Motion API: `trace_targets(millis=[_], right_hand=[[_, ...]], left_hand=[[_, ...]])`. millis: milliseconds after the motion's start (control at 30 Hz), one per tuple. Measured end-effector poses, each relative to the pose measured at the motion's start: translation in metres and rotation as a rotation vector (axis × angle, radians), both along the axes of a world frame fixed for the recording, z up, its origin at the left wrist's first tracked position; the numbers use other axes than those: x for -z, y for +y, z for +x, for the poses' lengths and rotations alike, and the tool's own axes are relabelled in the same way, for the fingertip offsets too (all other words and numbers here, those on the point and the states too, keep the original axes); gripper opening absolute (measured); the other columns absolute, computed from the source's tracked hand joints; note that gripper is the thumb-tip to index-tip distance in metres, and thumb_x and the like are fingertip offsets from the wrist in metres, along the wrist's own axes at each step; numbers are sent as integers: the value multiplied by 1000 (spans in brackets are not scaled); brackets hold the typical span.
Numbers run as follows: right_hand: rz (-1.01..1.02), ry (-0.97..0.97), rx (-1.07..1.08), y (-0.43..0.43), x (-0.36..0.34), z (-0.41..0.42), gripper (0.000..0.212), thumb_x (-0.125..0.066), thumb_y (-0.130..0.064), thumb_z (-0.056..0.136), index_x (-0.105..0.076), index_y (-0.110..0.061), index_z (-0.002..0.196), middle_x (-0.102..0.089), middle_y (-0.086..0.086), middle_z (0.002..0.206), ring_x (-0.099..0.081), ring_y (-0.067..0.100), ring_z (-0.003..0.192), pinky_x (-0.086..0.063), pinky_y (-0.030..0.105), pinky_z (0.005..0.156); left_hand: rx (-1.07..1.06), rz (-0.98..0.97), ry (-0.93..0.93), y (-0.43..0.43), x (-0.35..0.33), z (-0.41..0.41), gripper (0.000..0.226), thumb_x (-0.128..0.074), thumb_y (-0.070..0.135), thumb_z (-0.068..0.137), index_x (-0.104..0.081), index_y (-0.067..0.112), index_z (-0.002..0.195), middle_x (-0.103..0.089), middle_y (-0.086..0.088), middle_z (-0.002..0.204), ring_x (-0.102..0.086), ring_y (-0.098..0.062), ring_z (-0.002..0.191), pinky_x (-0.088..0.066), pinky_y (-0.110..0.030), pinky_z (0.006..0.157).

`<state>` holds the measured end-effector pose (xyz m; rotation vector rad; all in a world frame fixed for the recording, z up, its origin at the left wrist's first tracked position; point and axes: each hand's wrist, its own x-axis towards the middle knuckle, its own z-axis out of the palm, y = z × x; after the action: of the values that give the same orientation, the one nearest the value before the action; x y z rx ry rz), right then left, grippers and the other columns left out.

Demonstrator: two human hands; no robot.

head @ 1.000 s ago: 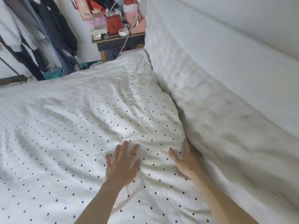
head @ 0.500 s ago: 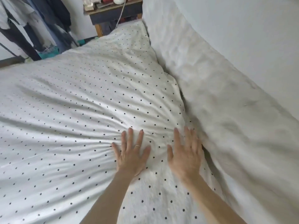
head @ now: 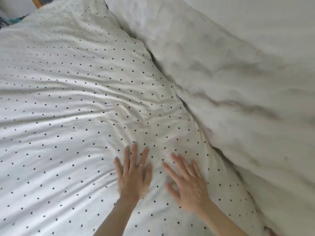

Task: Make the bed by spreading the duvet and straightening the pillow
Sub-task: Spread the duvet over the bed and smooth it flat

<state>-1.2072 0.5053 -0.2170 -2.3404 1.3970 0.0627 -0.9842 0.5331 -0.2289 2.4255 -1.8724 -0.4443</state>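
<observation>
- Dotted duvet [head: 68,99]: white with small black dots, spread over the bed and filling the left and centre of the view. Shallow creases fan out from the area just ahead of the hands.
- Left hand [head: 134,178]: palm down on the duvet, fingers [head: 134,150] straight and slightly spread, gripping nothing. A ring [head: 141,165] sits on one finger.
- Right hand [head: 189,183]: just beside the left, also flat on the duvet with fingers extended and splayed, holding nothing. Its outline is blurred.
- Plain white bedding [head: 238,99]: a rumpled, fluffy mass along the duvet's right edge, touching it at a dark seam. Whether it is the pillow cannot be told.
- Wall [head: 272,17]: pale, behind the white bedding.
- Wooden leg [head: 36,1]: at the top left, beyond the bed.
</observation>
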Motion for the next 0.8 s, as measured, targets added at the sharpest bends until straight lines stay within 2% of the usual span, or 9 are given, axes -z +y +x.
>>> trace_targets(millis=[133,233,300,367,467,600,700,767,800], right_hand=[[170,277,563,72,26,-118,71,2,-74,93,19,-44,155,16,-9,168,16,10,153,1,44,125],[430,196,942,100,25,-165,75,-14,-73,96,1,-36,160,-9,0,169,-12,26,154,-12,50,122],[577,6,1075,111,19,-183,61,-32,-43,106,-20,-19,160,-30,11,163,-28,32,148,-26,45,117],[589,-55,1079,115,16,-200,56,-45,-7,98,-37,-15,154,-48,12,150,-43,33,137,-38,38,105],[596,-58,1038,110,20,-226,70,-57,4,74,-51,-19,139,-61,6,132,-55,29,122,-48,45,102],[700,-62,825,101,28,-240,48,-71,-14,56,-63,-34,99,-69,-7,104,-63,20,100,-53,34,79],[668,-41,743,116,11,-254,34,-73,-36,59,-69,-38,93,-71,-11,98,-65,16,91,-51,29,71],[590,-82,733,130,-2,-258,29,-67,-45,58,-70,-39,86,-72,-10,96,-66,19,91,-50,29,71],[559,-114,727,139,-13,-258,28,-64,-47,57,-70,-37,83,-73,-9,93,-66,19,89,-50,29,69]], left_hand=[[165,52,7,71,9,-52,57,-25,53,100,-15,39,155,0,0,165,-1,-27,151,-8,-66,112],[234,109,22,108,3,-88,59,-25,56,100,-13,38,155,1,-1,165,1,-30,151,-8,-70,111],[298,129,28,128,-2,-115,61,-28,57,99,-12,39,155,1,-2,165,3,-33,151,-9,-74,109],[384,133,37,140,-5,-138,63,-34,60,96,-18,40,154,-3,-4,165,1,-37,150,-9,-77,106],[516,154,-10,156,-1,-166,71,-44,64,89,-20,43,153,-3,-8,165,0,-43,148,-11,-80,102],[490,263,-114,166,6,-194,75,-38,65,90,1,48,152,21,-9,162,22,-43,145,0,-79,102],[389,431,-106,173,-6,-222,77,-37,57,94,17,47,147,40,-6,154,39,-38,138,6,-76,105],[294,549,-28,173,-23,-232,73,-40,52,95,5,45,151,36,-4,157,34,-35,142,-5,-69,112],[225,604,63,172,-37,-237,66,-40,53,95,-13,41,153,20,-3,162,19,-33,148,-16,-62,114]])
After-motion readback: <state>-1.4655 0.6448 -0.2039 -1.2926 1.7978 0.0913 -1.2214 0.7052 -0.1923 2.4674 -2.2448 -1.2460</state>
